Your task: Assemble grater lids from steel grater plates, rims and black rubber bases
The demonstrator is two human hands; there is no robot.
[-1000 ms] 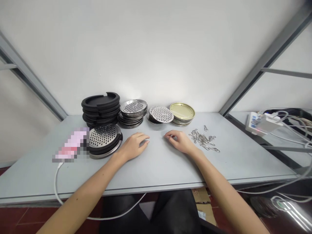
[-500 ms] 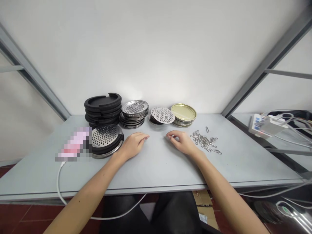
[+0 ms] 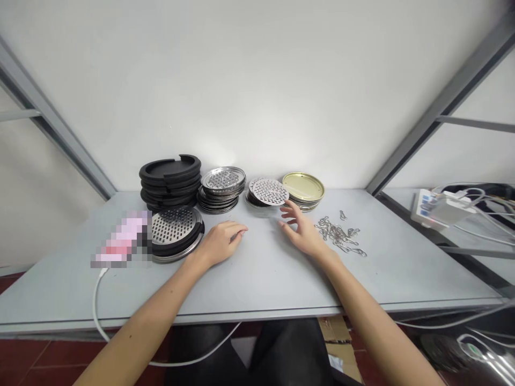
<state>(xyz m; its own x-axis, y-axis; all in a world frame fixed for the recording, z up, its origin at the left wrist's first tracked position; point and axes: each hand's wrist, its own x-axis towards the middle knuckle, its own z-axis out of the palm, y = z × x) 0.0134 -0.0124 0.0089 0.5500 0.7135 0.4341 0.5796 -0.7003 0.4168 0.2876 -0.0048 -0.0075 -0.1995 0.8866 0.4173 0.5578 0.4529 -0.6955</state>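
Observation:
My left hand (image 3: 220, 242) rests on the table beside a round perforated grater disc in a black rim (image 3: 177, 228), with its fingers curled together and nothing visible in them. With fingers spread, my right hand (image 3: 300, 230) is raised towards a stack of flat perforated metal discs (image 3: 269, 191); its fingertips come close to the top disc's edge, and I cannot tell if they touch. Gold-coloured round lids (image 3: 303, 186) are piled just behind that hand. A loose heap of small metal clips (image 3: 337, 232) lies to its right.
Black ring-shaped holders (image 3: 170, 179) are stacked at the back left, next to rimmed grater discs (image 3: 223, 179). A blurred pink item (image 3: 126, 236) with a white cable (image 3: 96, 300) lies at left. A power strip (image 3: 428, 206) sits beyond the right frame post.
My right hand has opened its fingers and stretched them forward towards the perforated discs. The left hand's fingers have drawn slightly closer together; its place is nearly the same.

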